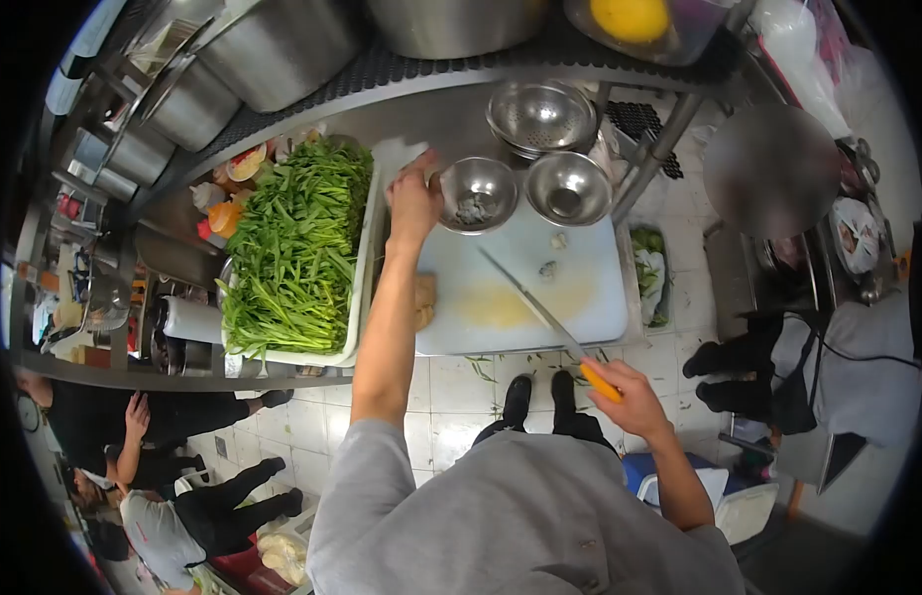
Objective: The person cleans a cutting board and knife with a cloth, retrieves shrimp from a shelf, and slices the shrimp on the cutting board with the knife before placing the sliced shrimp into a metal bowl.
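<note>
My right hand (625, 399) is wrapped around the orange handle of a kitchen knife (545, 315). The blade lies slanted over the white cutting board (451, 317), its tip toward the bowls. At the board's far left, my left hand (416, 198) is stretched out beside a blurred white sheet or bag (394, 159). Its fingers are smeared, so their grip is unclear. Just right of that hand, a steel bowl (478, 196) holds small greyish pieces. Another steel bowl (568, 188) stands beside it. Small greyish bits (548, 270) lie on the board, near a yellowish stain.
A white tub (367, 268) heaped with leafy greens (302, 253) stands at the left. Stacked colanders (540, 117) sit behind the bowls. Overhead, a shelf (451, 69) carries large pots. A brown block (424, 300) lies by the board's left edge. Other people (164, 526) stand left and right.
</note>
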Motion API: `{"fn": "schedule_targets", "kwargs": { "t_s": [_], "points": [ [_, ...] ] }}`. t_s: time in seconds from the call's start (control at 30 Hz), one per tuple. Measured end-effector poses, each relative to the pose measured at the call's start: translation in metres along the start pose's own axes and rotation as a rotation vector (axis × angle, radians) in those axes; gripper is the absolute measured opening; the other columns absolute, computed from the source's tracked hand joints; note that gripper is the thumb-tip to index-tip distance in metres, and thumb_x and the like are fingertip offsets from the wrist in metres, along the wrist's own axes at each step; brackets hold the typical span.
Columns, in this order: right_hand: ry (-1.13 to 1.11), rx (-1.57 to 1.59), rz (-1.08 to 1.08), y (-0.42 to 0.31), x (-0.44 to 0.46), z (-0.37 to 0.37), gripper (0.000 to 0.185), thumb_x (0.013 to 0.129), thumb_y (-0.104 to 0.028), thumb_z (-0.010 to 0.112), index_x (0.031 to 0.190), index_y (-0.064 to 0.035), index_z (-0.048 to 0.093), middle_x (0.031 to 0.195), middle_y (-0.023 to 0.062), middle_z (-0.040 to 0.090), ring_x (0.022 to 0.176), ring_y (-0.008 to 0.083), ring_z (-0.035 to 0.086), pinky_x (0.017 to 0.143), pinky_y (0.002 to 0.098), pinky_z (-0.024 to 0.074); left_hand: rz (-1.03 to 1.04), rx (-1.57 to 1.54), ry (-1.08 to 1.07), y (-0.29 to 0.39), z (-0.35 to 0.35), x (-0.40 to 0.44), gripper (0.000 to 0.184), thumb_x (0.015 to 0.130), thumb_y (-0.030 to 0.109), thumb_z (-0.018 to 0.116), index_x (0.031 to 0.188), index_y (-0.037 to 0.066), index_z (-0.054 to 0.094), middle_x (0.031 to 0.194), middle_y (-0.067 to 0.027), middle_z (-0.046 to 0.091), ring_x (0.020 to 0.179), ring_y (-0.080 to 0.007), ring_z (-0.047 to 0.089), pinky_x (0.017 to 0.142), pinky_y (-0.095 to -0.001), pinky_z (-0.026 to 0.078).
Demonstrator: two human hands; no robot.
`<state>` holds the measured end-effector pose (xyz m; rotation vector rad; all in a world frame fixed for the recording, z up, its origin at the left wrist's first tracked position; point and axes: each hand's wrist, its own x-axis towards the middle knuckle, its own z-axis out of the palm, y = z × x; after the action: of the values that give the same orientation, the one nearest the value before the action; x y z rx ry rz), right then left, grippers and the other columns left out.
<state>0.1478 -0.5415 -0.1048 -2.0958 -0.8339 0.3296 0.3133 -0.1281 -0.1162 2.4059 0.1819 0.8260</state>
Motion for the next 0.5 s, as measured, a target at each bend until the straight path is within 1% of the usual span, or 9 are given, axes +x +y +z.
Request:
{"fn": "schedule_targets", "kwargs": {
  "t_s": [0.07, 0.13, 0.2, 0.23, 0.33, 0.37, 0.4, 0.43, 0.5],
  "points": [
    [-0.001, -0.168, -0.009, 0.004, 0.022, 0.021, 0.055, 0.085, -0.012, 0.069, 0.137, -0.0228, 0.058, 0.094, 0.0069, 0.058, 0.076, 0.0249, 0.061, 0.065, 0.0374, 0.0528, 0.106, -0.001, 0.096, 0.018, -0.015, 0.008, 0.041, 0.082, 0.003, 0.066, 0.122, 0.010, 0.063, 0.116, -0.0171, 0.066, 0.111, -0.0382, 0.060, 0.096, -0.0469, 0.048],
    [-0.049, -0.293, -0.001, 0.010, 0.051, 0.043, 0.052, 0.083, -0.014, 0.070, 0.133, -0.0283, 0.061, 0.102, 0.0087, 0.057, 0.085, 0.0278, 0.064, 0.071, 0.0414, 0.0540, 0.174, -0.096, 0.072, 0.058, -0.014, 0.008, 0.038, 0.084, 0.003, 0.065, 0.122, 0.008, 0.062, 0.119, -0.0185, 0.063, 0.112, -0.0401, 0.059, 0.097, -0.0447, 0.048],
    [-0.090, -0.399, -0.053, 0.024, 0.080, 0.063, 0.052, 0.084, -0.014, 0.069, 0.134, -0.0255, 0.060, 0.106, 0.0097, 0.057, 0.090, 0.0289, 0.063, 0.076, 0.0413, 0.0530, 0.160, -0.261, 0.047, 0.117, -0.020, 0.000, 0.037, 0.085, 0.004, 0.067, 0.122, 0.007, 0.062, 0.123, -0.0175, 0.061, 0.115, -0.0402, 0.057, 0.098, -0.0421, 0.047],
    [-0.107, -0.456, -0.062, 0.027, 0.088, 0.064, 0.052, 0.084, -0.014, 0.069, 0.134, -0.0241, 0.060, 0.108, 0.0102, 0.058, 0.092, 0.0294, 0.063, 0.078, 0.0412, 0.0524, 0.169, -0.272, 0.036, 0.136, -0.023, -0.005, 0.037, 0.086, 0.004, 0.068, 0.122, 0.006, 0.062, 0.124, -0.0168, 0.061, 0.115, -0.0370, 0.059, 0.097, -0.0400, 0.048],
    [0.136, -0.385, -0.261, 0.021, 0.078, 0.033, 0.050, 0.084, -0.013, 0.070, 0.133, -0.0178, 0.061, 0.113, 0.0105, 0.059, 0.099, 0.0296, 0.061, 0.084, 0.0416, 0.0502, 0.133, -0.392, -0.068, 0.179, -0.007, -0.030, 0.034, 0.089, 0.004, 0.068, 0.122, 0.004, 0.063, 0.128, -0.0144, 0.061, 0.115, -0.0268, 0.061, 0.097, -0.0343, 0.049],
    [0.155, -0.257, -0.222, 0.029, 0.062, 0.013, 0.049, 0.084, -0.013, 0.071, 0.131, -0.0158, 0.062, 0.114, 0.0102, 0.059, 0.100, 0.0292, 0.060, 0.086, 0.0414, 0.0494, 0.088, -0.486, -0.146, 0.190, 0.001, -0.040, 0.032, 0.090, 0.004, 0.067, 0.122, 0.004, 0.063, 0.130, -0.0133, 0.060, 0.115, -0.0233, 0.062, 0.097, -0.0328, 0.049],
    [0.190, -0.133, -0.186, 0.041, 0.044, -0.009, 0.048, 0.083, -0.013, 0.072, 0.130, -0.0138, 0.063, 0.116, 0.0099, 0.059, 0.101, 0.0287, 0.060, 0.088, 0.0412, 0.0485, 0.072, -0.548, -0.193, 0.200, 0.013, -0.050, 0.028, 0.090, 0.008, 0.069, 0.117, 0.000, 0.065, 0.130, -0.0128, 0.061, 0.112, -0.0225, 0.063, 0.091, -0.0319, 0.051],
    [0.229, -0.006, -0.171, 0.057, 0.029, -0.030, 0.046, 0.083, -0.012, 0.072, 0.129, -0.0119, 0.064, 0.117, 0.0095, 0.059, 0.101, 0.0282, 0.059, 0.089, 0.0409, 0.0477, 0.065, -0.509, -0.257, 0.204, 0.026, -0.063, 0.028, 0.089, 0.004, 0.069, 0.117, 0.001, 0.066, 0.130, -0.0128, 0.060, 0.107, -0.0210, 0.064, 0.092, -0.0320, 0.052],
    [0.378, 0.087, -0.052, 0.111, -0.011, -0.066, 0.042, 0.083, -0.011, 0.074, 0.124, -0.0089, 0.067, 0.114, 0.0100, 0.061, 0.095, 0.0277, 0.062, 0.086, 0.0383, 0.0506, -0.140, -0.666, -0.431, 0.229, 0.052, -0.084, 0.027, 0.091, 0.001, 0.067, 0.117, 0.002, 0.066, 0.131, -0.0123, 0.058, 0.107, -0.0193, 0.063, 0.094, -0.0319, 0.051]
  ]
}}
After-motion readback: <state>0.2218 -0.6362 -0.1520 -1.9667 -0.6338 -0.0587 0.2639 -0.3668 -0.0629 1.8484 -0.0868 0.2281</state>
